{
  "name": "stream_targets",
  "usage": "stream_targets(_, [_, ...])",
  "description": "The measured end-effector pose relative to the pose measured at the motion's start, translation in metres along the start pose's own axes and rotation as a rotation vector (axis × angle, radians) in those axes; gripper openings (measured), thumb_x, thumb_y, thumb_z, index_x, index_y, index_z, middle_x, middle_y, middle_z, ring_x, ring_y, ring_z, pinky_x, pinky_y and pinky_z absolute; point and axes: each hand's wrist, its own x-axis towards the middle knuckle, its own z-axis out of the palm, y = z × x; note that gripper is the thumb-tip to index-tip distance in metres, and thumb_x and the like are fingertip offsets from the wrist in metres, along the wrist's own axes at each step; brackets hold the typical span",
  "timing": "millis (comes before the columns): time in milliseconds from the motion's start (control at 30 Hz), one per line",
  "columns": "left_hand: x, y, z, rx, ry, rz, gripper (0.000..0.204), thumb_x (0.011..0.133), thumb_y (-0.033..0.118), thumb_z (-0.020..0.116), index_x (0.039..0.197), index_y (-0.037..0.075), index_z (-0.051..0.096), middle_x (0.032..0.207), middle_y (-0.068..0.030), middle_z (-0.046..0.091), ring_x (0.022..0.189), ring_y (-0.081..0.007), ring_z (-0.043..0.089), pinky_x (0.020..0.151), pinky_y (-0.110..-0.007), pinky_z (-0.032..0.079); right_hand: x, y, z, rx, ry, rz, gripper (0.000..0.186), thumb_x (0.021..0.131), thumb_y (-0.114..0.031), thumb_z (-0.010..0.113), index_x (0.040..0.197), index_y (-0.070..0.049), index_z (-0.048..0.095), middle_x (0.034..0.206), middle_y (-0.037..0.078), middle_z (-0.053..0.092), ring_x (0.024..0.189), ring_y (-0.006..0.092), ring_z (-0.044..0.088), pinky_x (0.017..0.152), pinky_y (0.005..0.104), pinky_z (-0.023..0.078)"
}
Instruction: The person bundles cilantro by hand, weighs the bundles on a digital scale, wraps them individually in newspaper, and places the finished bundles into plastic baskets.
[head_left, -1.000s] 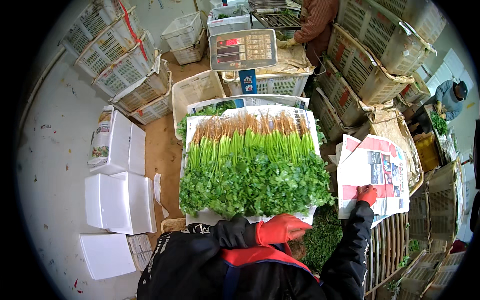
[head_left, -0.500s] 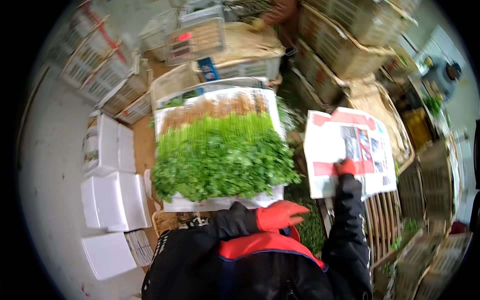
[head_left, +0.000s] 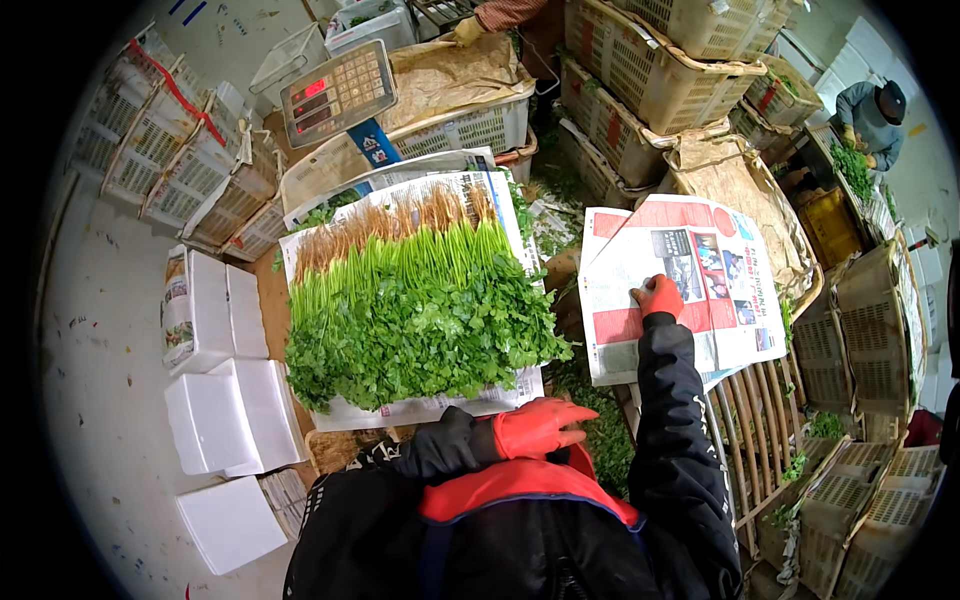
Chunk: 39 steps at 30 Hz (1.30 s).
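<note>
A broad layer of leafy herbs point(head_left: 420, 320), like coriander or leaf celery, lies on newspaper point(head_left: 445, 407) before me. Its brown roots point away from me and its leaves toward me. To the right, loose newspaper sheets point(head_left: 628, 255) lie spread over a slatted wooden rack point(head_left: 757, 430). My right hand point(head_left: 658, 297), in an orange-red rubber glove, is on these sheets with its fingers bent and pinching the paper. Close to my chest, my left hand point(head_left: 543, 428), gloved alike, holds nothing; its fingers stretch to the right, just beyond the near edge of the herbs.
A digital scale display point(head_left: 340, 92) stands behind the herbs. White foam boxes point(head_left: 215, 415) line the left side. Stacked plastic crates point(head_left: 655, 85) rise at the back right. One co-worker's gloved hand point(head_left: 467, 31) rests at the top; another person point(head_left: 868, 120) works far right.
My right hand has slid up and to the left over the newspaper. My left hand stays by my chest. The whole view has shifted slightly and become sharper.
</note>
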Motion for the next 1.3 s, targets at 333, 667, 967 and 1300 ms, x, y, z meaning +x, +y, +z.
stream_targets(333, [0.052, -0.099, 0.078, -0.778, 0.389, -0.791, 0.064, 0.086, 0.031, 0.062, 0.136, 0.001, 0.036, 0.107, -0.0183, 0.063, 0.09, -0.0261, 0.063, 0.074, -0.035, 0.051, 0.008, 0.015, 0.009, 0.129, 0.003, 0.022, 0.024, 0.072, -0.025, 0.075, 0.081, -0.007, 0.062, 0.078, 0.01, 0.065, 0.073, 0.0286, 0.063, 0.066, 0.0382, 0.048])
stream_targets(667, [0.082, -0.133, 0.105, -1.219, 0.169, -1.055, 0.045, 0.09, 0.038, 0.058, 0.102, -0.005, 0.057, 0.078, -0.0159, 0.063, 0.064, -0.0311, 0.066, 0.055, -0.044, 0.055, -0.032, 0.026, -0.047, 0.703, -0.349, -0.121, 0.042, 0.079, -0.02, 0.066, 0.117, -0.005, 0.058, 0.09, 0.014, 0.066, 0.078, 0.0218, 0.062, 0.069, 0.0354, 0.049])
stream_targets(967, [0.102, -0.06, 0.126, -1.594, -0.212, -0.762, 0.044, 0.093, 0.04, 0.052, 0.104, -0.002, 0.06, 0.08, -0.0114, 0.066, 0.066, -0.0227, 0.065, 0.059, -0.036, 0.054, -0.208, 0.012, -0.177, -0.096, -0.154, -0.542, 0.057, 0.064, -0.003, 0.066, 0.12, -0.006, 0.055, 0.113, 0.016, 0.058, 0.108, 0.0338, 0.054, 0.096, 0.0455, 0.036])
stream_targets(1300, [0.113, -0.129, 0.06, -1.694, 0.536, -0.701, 0.057, 0.09, 0.05, 0.052, 0.129, 0.008, 0.05, 0.126, -0.0112, 0.056, 0.108, -0.0236, 0.058, 0.089, -0.044, 0.048, -0.238, 0.08, -0.171, 0.116, 0.157, -0.502, 0.025, 0.071, -0.004, 0.057, 0.095, -0.003, 0.064, 0.097, 0.013, 0.065, 0.093, 0.0312, 0.06, 0.082, 0.0403, 0.043])
